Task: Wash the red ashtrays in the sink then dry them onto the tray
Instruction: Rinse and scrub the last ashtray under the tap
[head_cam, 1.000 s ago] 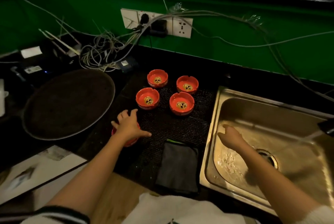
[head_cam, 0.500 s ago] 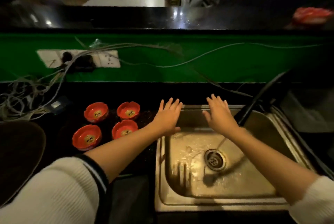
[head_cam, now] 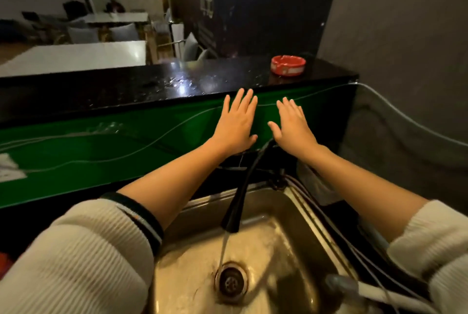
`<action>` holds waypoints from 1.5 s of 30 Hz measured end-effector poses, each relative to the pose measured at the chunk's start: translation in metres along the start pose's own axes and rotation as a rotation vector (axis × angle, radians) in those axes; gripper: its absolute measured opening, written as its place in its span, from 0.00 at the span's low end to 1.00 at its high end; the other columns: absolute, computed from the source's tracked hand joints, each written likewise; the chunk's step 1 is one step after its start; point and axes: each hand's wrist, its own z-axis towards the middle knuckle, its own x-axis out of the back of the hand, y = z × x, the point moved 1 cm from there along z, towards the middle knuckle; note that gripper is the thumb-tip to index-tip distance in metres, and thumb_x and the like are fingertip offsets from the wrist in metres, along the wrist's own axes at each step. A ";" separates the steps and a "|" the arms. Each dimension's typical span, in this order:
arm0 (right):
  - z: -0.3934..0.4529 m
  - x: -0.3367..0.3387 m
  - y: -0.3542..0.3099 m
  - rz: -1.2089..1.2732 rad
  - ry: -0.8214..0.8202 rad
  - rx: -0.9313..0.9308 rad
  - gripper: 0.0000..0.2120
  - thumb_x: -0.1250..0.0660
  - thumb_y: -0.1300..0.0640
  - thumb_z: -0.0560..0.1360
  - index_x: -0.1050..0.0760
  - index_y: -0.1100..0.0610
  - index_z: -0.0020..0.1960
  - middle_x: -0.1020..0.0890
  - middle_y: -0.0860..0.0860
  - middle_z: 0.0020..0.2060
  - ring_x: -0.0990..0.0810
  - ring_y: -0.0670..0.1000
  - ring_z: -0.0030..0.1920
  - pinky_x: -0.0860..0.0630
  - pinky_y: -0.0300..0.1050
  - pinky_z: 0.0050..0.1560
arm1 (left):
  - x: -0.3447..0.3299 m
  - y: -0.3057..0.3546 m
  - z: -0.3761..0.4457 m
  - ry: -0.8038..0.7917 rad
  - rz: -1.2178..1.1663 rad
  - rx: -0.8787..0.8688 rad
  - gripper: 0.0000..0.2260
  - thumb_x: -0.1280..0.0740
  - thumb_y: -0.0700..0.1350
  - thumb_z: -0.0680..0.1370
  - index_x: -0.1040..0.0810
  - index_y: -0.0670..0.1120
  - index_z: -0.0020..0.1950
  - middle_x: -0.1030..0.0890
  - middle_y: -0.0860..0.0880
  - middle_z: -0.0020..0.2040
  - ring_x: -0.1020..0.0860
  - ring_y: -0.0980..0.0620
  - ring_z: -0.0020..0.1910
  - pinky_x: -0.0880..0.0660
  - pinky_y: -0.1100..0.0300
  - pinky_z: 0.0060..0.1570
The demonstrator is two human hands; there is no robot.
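One red ashtray [head_cam: 288,65] sits on the high black counter ledge [head_cam: 157,83], far right, beyond both hands. My left hand [head_cam: 236,123] and my right hand [head_cam: 291,125] are stretched forward side by side above the back of the sink, fingers straight, holding nothing, short of the ledge. Below them the steel sink [head_cam: 278,258] has a black faucet [head_cam: 240,199] running a thin stream of water toward the drain [head_cam: 231,280]. The other ashtrays and the tray are out of view.
A green wall panel [head_cam: 101,156] with cables strung across it runs under the ledge. A grey wall [head_cam: 405,60] closes off the right side. A hose [head_cam: 374,296] lies along the sink's right rim. Tables and chairs stand beyond the counter.
The view has swung right and tilted up, losing the ashtrays on the mat. Both hands have risen from over the sink toward the ledge, fingers still straight.
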 end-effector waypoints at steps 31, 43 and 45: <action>0.169 0.017 0.095 0.441 0.187 -0.340 0.54 0.26 0.29 0.57 0.38 0.58 0.72 0.29 0.55 0.67 0.37 0.56 0.71 0.52 0.59 0.75 | -0.044 0.001 0.067 0.159 0.072 0.086 0.43 0.31 0.59 0.72 0.48 0.44 0.80 0.42 0.45 0.78 0.45 0.45 0.78 0.52 0.42 0.76; -0.038 0.038 0.036 0.764 -0.016 0.046 0.48 0.18 0.44 0.58 0.38 0.48 0.72 0.29 0.42 0.64 0.29 0.38 0.63 0.29 0.38 0.63 | 0.015 0.002 -0.054 -0.097 -1.251 0.120 0.48 0.22 0.49 0.66 0.46 0.51 0.80 0.35 0.49 0.76 0.28 0.55 0.69 0.28 0.55 0.66; -0.071 0.032 0.021 0.804 -0.070 0.072 0.49 0.17 0.47 0.58 0.38 0.49 0.73 0.29 0.43 0.66 0.29 0.38 0.64 0.30 0.39 0.65 | 0.020 0.004 -0.085 -0.174 -1.429 0.162 0.49 0.21 0.42 0.66 0.46 0.50 0.80 0.34 0.48 0.75 0.25 0.49 0.66 0.24 0.52 0.62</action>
